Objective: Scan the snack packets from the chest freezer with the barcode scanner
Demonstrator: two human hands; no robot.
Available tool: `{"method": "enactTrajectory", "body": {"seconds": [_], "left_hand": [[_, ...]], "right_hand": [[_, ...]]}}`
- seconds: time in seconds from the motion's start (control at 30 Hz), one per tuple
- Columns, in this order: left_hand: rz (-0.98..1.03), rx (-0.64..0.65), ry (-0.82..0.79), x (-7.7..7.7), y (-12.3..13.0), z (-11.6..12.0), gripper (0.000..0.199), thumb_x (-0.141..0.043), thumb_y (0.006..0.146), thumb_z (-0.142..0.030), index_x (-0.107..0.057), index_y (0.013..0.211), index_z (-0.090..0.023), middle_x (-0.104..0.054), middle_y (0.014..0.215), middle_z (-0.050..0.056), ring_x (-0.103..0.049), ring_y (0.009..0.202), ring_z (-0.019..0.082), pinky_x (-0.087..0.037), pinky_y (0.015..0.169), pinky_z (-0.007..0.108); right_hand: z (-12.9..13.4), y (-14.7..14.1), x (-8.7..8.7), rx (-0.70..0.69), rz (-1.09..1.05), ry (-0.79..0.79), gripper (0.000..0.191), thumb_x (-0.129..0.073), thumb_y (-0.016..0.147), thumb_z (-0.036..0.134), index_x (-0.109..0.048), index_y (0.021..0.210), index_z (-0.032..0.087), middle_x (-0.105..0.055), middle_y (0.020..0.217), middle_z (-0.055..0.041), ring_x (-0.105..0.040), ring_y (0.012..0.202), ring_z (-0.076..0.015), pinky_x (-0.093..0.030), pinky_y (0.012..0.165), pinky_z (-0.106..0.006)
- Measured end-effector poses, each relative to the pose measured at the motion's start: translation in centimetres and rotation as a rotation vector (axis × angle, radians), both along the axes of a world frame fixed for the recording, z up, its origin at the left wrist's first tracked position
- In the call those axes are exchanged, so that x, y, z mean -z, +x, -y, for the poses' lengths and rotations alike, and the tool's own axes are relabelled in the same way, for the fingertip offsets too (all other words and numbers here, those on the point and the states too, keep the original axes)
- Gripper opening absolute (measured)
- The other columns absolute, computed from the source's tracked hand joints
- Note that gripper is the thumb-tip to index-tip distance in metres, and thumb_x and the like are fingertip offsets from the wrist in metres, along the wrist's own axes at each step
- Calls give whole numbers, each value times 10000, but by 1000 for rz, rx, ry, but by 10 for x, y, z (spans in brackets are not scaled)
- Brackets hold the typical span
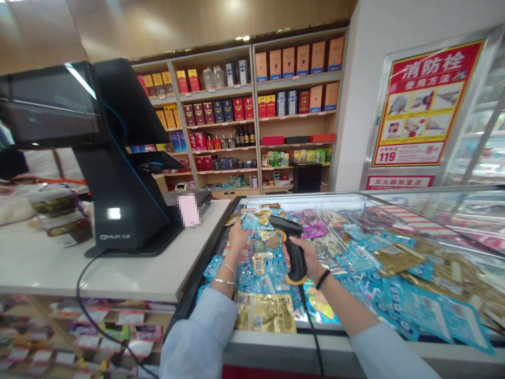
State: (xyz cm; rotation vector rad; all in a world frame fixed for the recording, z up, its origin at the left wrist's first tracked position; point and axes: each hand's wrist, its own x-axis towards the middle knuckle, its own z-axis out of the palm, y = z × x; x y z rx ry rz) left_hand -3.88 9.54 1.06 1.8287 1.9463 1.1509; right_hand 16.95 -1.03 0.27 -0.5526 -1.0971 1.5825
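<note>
My left hand (237, 237) grips a small blue packet (250, 221) at its edge, above the glass-topped display case. In my right hand (305, 255) is a black and yellow barcode scanner (296, 252), held by its handle with the head angled toward the packet. A black cable (311, 326) runs down from the scanner's base. Under and around both hands lie many blue packets (361, 258) and gold packets (398, 258), heaped on the case. One large gold packet (266, 313) rests at the near edge, between my forearms.
Left of the case stands a white counter (145, 273) with a black checkout terminal (126, 200) and stacked plastic tubs (65, 216). Shelves (254, 118) of boxed bottles line the back wall. A red and yellow sign (428, 105) hangs at the right.
</note>
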Motion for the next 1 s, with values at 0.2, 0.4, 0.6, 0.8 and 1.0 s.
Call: {"method": "enactTrajectory", "body": {"seconds": [0.2,0.4,0.6,0.8,1.0], "left_hand": [[363,111,175,4,0,-11,182,-674,711,-306,-662,818,-160,-710,795,19,-665,811,215,-504,756,317],[362,119,248,4,1,-8,193,-661,713,-302,-677,838,-154,-723,824,24,-660,817,212,-509,782,325],[344,120,247,2,2,-7,220,-661,722,-288,-683,899,-159,-734,881,38,-668,852,218,-509,818,334],[268,59,174,4,-3,-7,173,-671,715,-310,-676,814,-168,-714,782,34,-666,840,245,-507,829,358],[527,121,37,5,4,-13,100,-658,712,-187,-658,808,-159,-705,761,32,-672,858,244,-519,877,390]], "right_hand": [[1,-1,0,5,-20,3,373,-670,722,510,-600,864,172,-576,498,27,-495,334,-120,-434,331,-231],[2,-2,1,-5,-12,11,371,-674,722,507,-600,860,171,-587,497,23,-500,328,-120,-426,322,-224],[3,-2,0,-21,-16,16,378,-676,713,515,-593,847,171,-582,487,26,-493,315,-115,-415,314,-216],[3,-1,1,-19,12,31,365,-655,721,513,-594,851,177,-587,485,23,-517,332,-128,-413,314,-218],[-2,4,3,6,-1,16,385,-639,715,524,-594,848,166,-588,484,25,-530,352,-133,-437,333,-228]]}}
